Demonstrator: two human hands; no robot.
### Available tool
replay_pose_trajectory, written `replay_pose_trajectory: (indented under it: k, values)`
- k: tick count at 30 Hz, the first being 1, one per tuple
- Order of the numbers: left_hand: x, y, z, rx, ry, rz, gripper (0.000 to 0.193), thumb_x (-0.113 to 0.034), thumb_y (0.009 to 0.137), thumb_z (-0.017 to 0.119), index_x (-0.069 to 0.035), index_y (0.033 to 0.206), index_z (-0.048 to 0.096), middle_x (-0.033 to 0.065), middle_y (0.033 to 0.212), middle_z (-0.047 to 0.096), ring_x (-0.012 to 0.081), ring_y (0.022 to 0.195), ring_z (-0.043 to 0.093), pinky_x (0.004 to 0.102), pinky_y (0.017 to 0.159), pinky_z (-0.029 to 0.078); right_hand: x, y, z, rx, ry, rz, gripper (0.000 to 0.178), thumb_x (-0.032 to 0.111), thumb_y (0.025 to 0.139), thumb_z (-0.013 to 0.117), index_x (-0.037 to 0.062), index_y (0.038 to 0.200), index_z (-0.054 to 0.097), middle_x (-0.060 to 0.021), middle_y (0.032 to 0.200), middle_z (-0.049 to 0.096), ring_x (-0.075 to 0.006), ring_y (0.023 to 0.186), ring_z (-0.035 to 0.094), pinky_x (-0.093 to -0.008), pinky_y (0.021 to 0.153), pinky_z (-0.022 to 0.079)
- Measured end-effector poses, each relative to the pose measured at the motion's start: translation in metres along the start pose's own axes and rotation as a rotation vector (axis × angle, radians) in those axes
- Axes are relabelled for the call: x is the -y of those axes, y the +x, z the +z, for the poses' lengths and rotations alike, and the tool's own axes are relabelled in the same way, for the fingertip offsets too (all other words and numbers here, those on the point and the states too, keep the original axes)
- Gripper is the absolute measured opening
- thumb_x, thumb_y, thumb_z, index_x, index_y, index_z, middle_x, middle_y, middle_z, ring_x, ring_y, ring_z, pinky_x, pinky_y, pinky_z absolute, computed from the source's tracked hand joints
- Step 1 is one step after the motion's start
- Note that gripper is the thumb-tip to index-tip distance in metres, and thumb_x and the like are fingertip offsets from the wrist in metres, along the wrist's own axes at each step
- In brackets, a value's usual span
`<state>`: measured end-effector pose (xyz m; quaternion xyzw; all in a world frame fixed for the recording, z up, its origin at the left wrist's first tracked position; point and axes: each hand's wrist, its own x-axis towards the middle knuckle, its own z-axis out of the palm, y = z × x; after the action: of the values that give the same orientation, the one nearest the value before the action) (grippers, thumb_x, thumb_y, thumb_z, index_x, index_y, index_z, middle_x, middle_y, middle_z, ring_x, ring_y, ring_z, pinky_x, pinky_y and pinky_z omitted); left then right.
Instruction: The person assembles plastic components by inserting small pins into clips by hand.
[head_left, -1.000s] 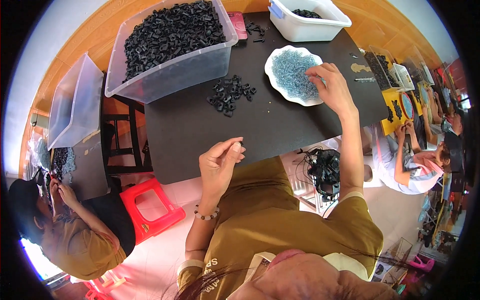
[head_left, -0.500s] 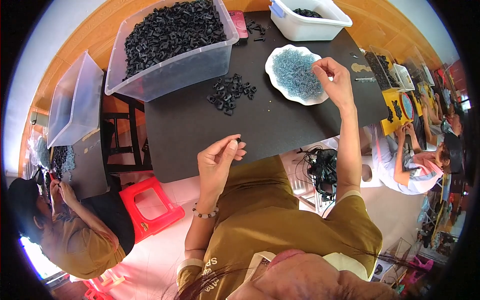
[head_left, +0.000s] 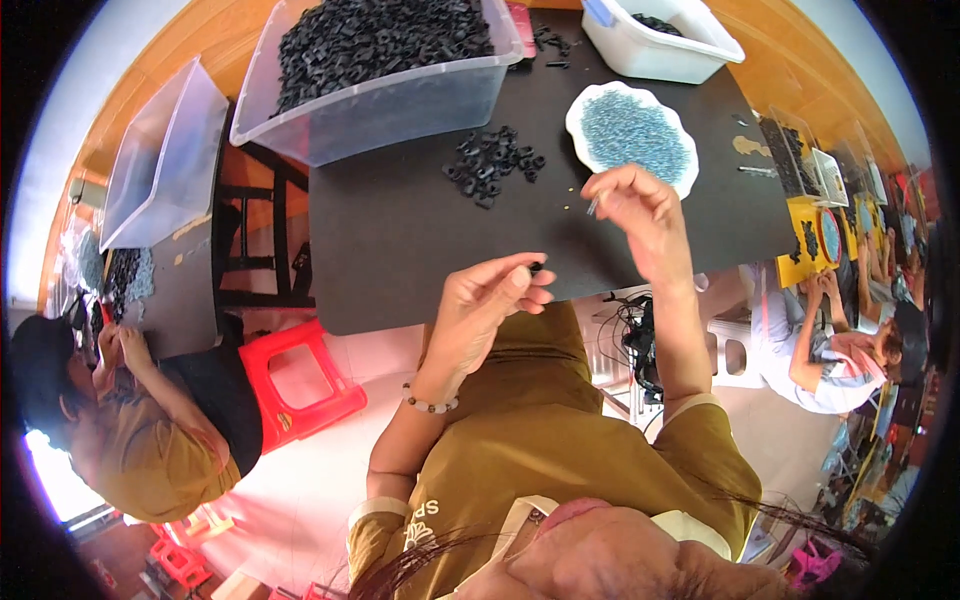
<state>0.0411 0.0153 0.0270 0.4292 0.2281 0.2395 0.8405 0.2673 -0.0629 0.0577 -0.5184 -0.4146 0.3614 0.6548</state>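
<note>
My left hand pinches a small black plastic part between thumb and fingertips, just above the near edge of the table. Held in the fingertips of my right hand is a small clear bluish piece, too small to make out further. That hand is over the table, just in front of a white scalloped plate heaped with small translucent blue pieces. A loose pile of black plastic parts lies on the dark table, beyond my left hand.
A large clear bin full of black parts stands at the far left of the table. A white tub sits at the back right. Co-workers sit at both sides, near a red stool on the left and yellow trays on the right.
My right hand has drawn back from the plate toward my left hand, with a small clear bluish piece now showing in its fingertips. The left hand still holds the black part.
</note>
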Motion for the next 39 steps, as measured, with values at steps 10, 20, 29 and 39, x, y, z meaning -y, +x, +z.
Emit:
replay_pose_trajectory:
  k: [10, 20, 29, 39]
  values:
    - [0.012, -0.006, -0.008, 0.056, -0.195, -0.004, 0.034, -0.021, 0.097, 0.067, 0.001, 0.124, 0.066, 0.0119, 0.106, 0.072, 0.0137, 0.088, 0.067, 0.0276, 0.08, 0.055, -0.015, -0.031, 0.056, 0.11, 0.121, -0.048, 0.01, 0.001, 0.094, 0.064, -0.0026, 0.103, 0.067, -0.0098, 0.102, 0.064, -0.013, 0.084, 0.063, -0.0274, 0.08, 0.051]
    - [0.019, -0.006, -0.012, 0.044, -0.244, 0.011, 0.029, -0.017, 0.096, 0.069, -0.001, 0.119, 0.069, 0.007, 0.103, 0.071, 0.0125, 0.087, 0.065, 0.027, 0.08, 0.054, -0.016, -0.027, 0.052, 0.153, -0.469, -0.4, 0.013, 0.004, 0.083, 0.072, 0.0031, 0.096, 0.073, -0.0109, 0.098, 0.067, -0.0214, 0.084, 0.061, -0.0327, 0.072, 0.051]
    - [0.017, -0.009, -0.015, 0.077, -0.277, 0.005, 0.031, -0.019, 0.096, 0.069, 0.0, 0.12, 0.068, 0.0066, 0.102, 0.071, 0.0109, 0.086, 0.063, 0.0254, 0.079, 0.053, -0.002, -0.016, 0.043, 0.168, -0.846, -0.782, 0.029, 0.008, 0.072, 0.078, 0.0087, 0.101, 0.075, -0.0051, 0.094, 0.069, -0.0255, 0.082, 0.062, -0.0355, 0.067, 0.052]
    - [0.006, -0.019, -0.022, -0.008, -0.134, 0.104, 0.028, -0.015, 0.097, 0.067, 0.002, 0.12, 0.068, 0.0051, 0.095, 0.069, 0.0101, 0.085, 0.063, 0.0251, 0.085, 0.051, -0.028, 0.038, 0.029, -0.069, -1.252, -0.422, 0.011, 0.012, 0.086, 0.071, 0.0062, 0.095, 0.071, -0.0089, 0.086, 0.068, -0.0306, 0.082, 0.062, -0.0416, 0.069, 0.052]
